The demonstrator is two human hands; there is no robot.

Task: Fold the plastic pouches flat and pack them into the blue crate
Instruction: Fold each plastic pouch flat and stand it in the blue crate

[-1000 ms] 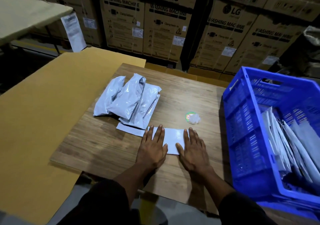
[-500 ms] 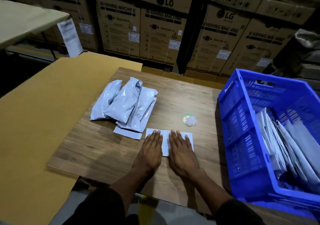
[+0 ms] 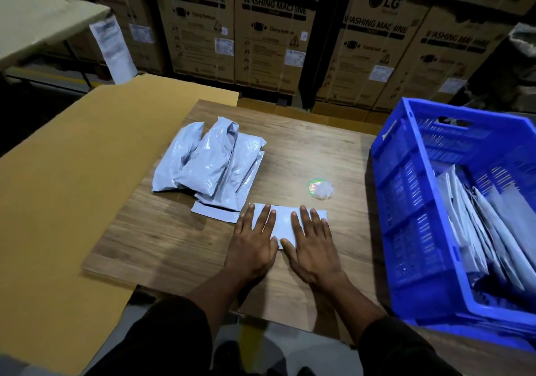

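A folded white pouch (image 3: 282,221) lies flat on the wooden board (image 3: 174,239). My left hand (image 3: 253,243) and my right hand (image 3: 314,248) press down on it side by side, fingers straight and spread. Behind them to the left sits a pile of puffy grey-white pouches (image 3: 211,161), with one flat pouch (image 3: 214,212) sticking out beneath it. The blue crate (image 3: 406,201) stands at the right and holds several folded pouches (image 3: 475,230) stacked on edge.
A small round sticker roll with crumpled clear film (image 3: 320,189) lies on the board behind my right hand. A tan cardboard sheet (image 3: 58,201) covers the left side. Stacked washing-machine cartons (image 3: 261,27) line the back.
My right hand slid left across the pouch until it was close beside my left, then eased slightly apart. The pouch stays pressed flat in the same spot.
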